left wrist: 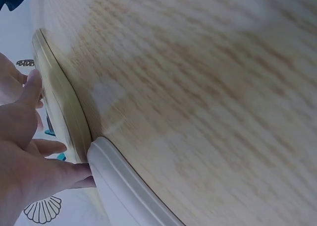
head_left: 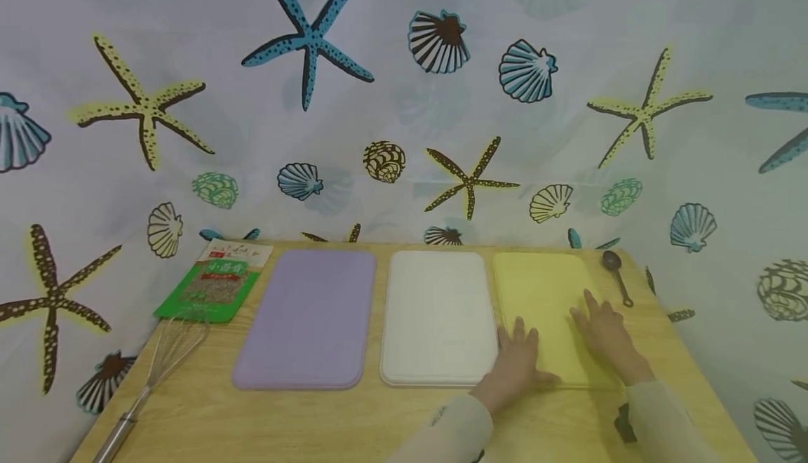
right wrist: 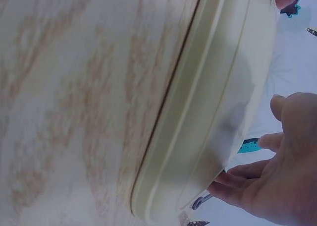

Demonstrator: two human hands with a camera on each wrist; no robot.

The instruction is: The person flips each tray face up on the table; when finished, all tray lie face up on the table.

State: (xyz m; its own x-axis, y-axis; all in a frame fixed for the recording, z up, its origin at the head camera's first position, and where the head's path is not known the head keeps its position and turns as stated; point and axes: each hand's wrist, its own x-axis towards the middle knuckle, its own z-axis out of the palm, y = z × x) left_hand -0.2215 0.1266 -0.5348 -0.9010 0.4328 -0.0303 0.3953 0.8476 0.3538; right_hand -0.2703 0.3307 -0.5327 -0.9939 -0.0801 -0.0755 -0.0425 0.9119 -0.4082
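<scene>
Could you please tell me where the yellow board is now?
In the head view, the yellow board lies right of centre on the table, between the white board and the dark spoon, with the left hand and right hand at its sides.

Human operator, bare hands: left hand (head_left: 513, 365) and right hand (head_left: 607, 337). Fingers (right wrist: 247, 170) taper to rounded tips. Long sleeves on both arms, pale cream, matching: left sleeve (head_left: 449, 431), right sleeve (head_left: 668, 424). Cuffs look plain, finish around the wrists, wider than the wrists, so loose fit. Small grey patch (head_left: 438, 415) on the left sleeve's outer edge, too blurred to ID. Near-black angular block (head_left: 625, 423) against the right sleeve's inner side, near the cuff; can't tell what it is. Dark sliver (head_left: 479, 457) at left sleeve's inner edge, mostly hidden.
</scene>
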